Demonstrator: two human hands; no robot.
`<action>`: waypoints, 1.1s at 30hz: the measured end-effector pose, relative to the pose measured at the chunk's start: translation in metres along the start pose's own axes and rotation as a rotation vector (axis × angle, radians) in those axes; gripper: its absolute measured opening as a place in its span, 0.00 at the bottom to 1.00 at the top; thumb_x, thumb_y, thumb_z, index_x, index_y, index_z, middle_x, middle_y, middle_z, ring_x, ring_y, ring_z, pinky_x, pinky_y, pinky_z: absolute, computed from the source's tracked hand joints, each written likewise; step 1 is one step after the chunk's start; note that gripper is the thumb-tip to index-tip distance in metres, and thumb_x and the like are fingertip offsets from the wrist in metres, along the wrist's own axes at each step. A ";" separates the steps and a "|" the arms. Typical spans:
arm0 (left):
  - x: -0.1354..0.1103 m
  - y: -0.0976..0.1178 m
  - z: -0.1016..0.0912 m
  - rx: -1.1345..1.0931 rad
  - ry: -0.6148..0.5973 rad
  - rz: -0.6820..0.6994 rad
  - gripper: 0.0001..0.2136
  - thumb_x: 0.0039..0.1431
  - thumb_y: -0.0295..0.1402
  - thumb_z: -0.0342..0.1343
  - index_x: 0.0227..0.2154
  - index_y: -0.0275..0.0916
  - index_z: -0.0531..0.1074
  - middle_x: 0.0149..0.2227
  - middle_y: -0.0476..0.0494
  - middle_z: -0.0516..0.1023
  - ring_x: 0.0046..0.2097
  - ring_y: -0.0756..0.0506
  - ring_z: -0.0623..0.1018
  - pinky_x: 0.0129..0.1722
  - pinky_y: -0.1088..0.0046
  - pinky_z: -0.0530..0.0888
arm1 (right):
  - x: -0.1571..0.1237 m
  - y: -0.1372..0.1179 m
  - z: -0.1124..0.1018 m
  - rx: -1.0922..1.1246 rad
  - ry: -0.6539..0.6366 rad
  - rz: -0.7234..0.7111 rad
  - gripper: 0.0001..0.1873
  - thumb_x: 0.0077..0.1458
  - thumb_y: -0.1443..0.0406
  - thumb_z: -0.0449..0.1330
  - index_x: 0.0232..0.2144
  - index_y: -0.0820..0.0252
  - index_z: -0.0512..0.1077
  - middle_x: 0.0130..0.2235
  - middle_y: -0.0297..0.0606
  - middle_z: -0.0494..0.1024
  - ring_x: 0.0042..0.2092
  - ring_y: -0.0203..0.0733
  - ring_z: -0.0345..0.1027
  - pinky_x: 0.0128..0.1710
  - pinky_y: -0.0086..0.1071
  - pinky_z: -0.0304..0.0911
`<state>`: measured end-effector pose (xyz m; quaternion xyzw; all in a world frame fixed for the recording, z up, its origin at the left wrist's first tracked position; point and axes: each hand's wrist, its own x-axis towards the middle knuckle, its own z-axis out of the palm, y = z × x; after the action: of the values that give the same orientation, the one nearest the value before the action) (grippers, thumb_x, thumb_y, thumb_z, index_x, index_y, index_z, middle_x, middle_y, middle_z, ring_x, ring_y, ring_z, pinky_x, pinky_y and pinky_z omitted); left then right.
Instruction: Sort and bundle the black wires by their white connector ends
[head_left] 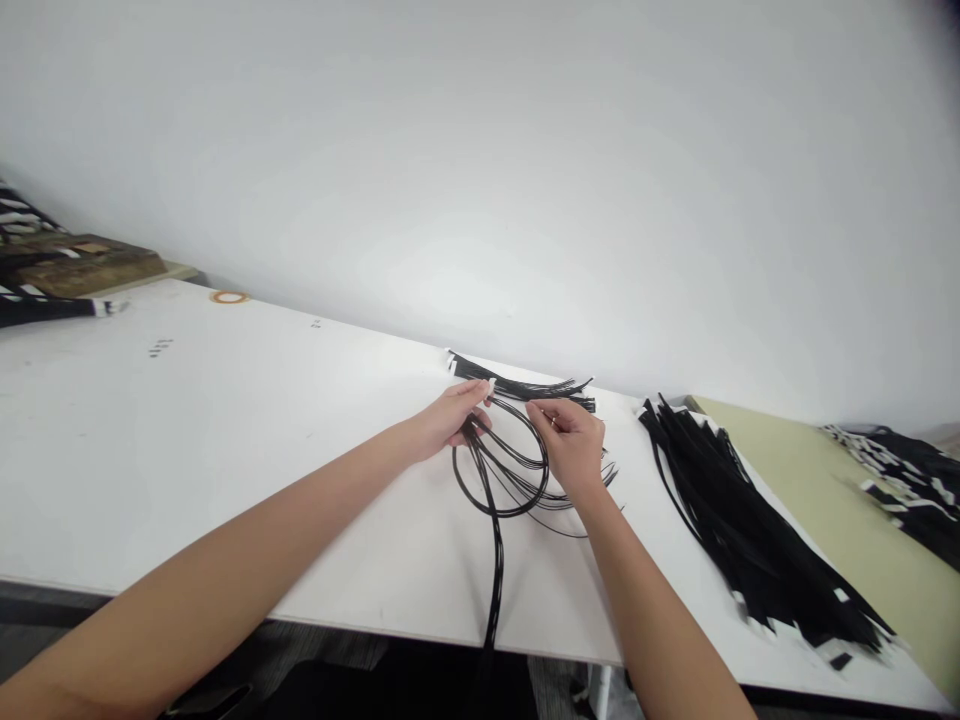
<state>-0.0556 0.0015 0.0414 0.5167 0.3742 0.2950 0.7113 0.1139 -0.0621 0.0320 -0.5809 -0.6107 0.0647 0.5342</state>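
My left hand (452,417) is closed in a pinch on a bunch of thin black straps (507,470) that loop on the white table (225,440). One strand of the bunch hangs down over the table's front edge. My right hand (571,440) is just to the right, fingers curled round the same straps near their far ends. White tags show at the strap ends (480,378) by my left fingertips.
A large heap of black straps with white tags (742,520) lies to the right. An olive board (840,500) holds another black pile (911,485). At far left are brown slabs (82,265) and an orange ring (229,297). A white wall stands behind.
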 end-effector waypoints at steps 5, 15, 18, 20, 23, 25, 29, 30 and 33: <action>0.000 0.000 0.000 -0.016 -0.001 -0.003 0.16 0.57 0.49 0.50 0.33 0.39 0.62 0.21 0.48 0.69 0.19 0.55 0.66 0.12 0.83 0.47 | 0.000 0.000 -0.001 -0.016 0.017 -0.055 0.10 0.52 0.60 0.59 0.26 0.58 0.76 0.25 0.35 0.74 0.24 0.34 0.60 0.24 0.29 0.57; -0.001 0.002 0.000 -0.021 -0.009 -0.014 0.15 0.58 0.48 0.49 0.33 0.39 0.63 0.22 0.48 0.69 0.19 0.55 0.67 0.12 0.84 0.49 | 0.000 0.000 0.000 -0.100 0.034 -0.247 0.09 0.55 0.62 0.57 0.27 0.58 0.75 0.22 0.33 0.69 0.22 0.33 0.56 0.23 0.29 0.55; -0.001 0.002 0.000 -0.020 -0.014 -0.010 0.15 0.58 0.47 0.49 0.32 0.39 0.63 0.21 0.48 0.69 0.19 0.55 0.66 0.11 0.84 0.48 | 0.000 0.004 0.000 -0.129 0.030 -0.324 0.10 0.56 0.63 0.56 0.28 0.58 0.75 0.20 0.33 0.66 0.22 0.33 0.54 0.22 0.29 0.55; -0.001 0.002 0.000 -0.022 -0.018 -0.011 0.14 0.58 0.47 0.49 0.32 0.39 0.63 0.21 0.48 0.69 0.18 0.55 0.66 0.11 0.84 0.47 | 0.000 0.006 0.001 -0.139 0.011 -0.354 0.10 0.56 0.63 0.56 0.29 0.57 0.75 0.21 0.34 0.67 0.22 0.34 0.54 0.22 0.29 0.54; -0.001 0.003 -0.001 -0.023 -0.022 -0.022 0.14 0.58 0.46 0.49 0.33 0.39 0.63 0.21 0.49 0.68 0.18 0.56 0.65 0.11 0.84 0.47 | -0.001 0.008 0.000 -0.147 -0.021 -0.400 0.09 0.57 0.64 0.55 0.31 0.57 0.75 0.22 0.35 0.69 0.24 0.34 0.56 0.23 0.29 0.55; -0.001 0.003 -0.001 -0.026 -0.032 -0.025 0.14 0.58 0.46 0.49 0.33 0.39 0.63 0.20 0.49 0.68 0.17 0.56 0.64 0.12 0.84 0.47 | -0.001 0.008 0.000 -0.152 -0.029 -0.418 0.09 0.58 0.65 0.54 0.32 0.57 0.75 0.23 0.36 0.70 0.25 0.35 0.58 0.24 0.29 0.56; -0.002 0.004 -0.002 -0.037 -0.058 -0.028 0.14 0.58 0.46 0.49 0.33 0.39 0.63 0.20 0.49 0.68 0.16 0.57 0.63 0.11 0.84 0.47 | -0.001 0.007 -0.001 -0.169 -0.021 -0.426 0.11 0.59 0.64 0.53 0.32 0.57 0.75 0.23 0.36 0.69 0.24 0.35 0.57 0.24 0.30 0.57; -0.002 0.004 -0.002 -0.040 -0.062 -0.031 0.14 0.58 0.46 0.49 0.33 0.39 0.63 0.20 0.49 0.68 0.16 0.57 0.63 0.11 0.84 0.46 | -0.001 0.008 -0.001 -0.171 -0.019 -0.427 0.11 0.59 0.64 0.53 0.32 0.57 0.75 0.23 0.36 0.69 0.24 0.35 0.57 0.24 0.30 0.57; -0.001 0.003 -0.003 -0.045 -0.067 -0.037 0.14 0.59 0.45 0.49 0.33 0.38 0.63 0.19 0.49 0.68 0.16 0.57 0.63 0.11 0.83 0.46 | 0.000 0.008 0.000 -0.172 -0.017 -0.432 0.10 0.58 0.64 0.53 0.33 0.57 0.75 0.23 0.36 0.70 0.25 0.35 0.57 0.24 0.30 0.57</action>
<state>-0.0586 0.0027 0.0446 0.5032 0.3528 0.2729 0.7402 0.1193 -0.0600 0.0265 -0.4795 -0.7287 -0.0988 0.4789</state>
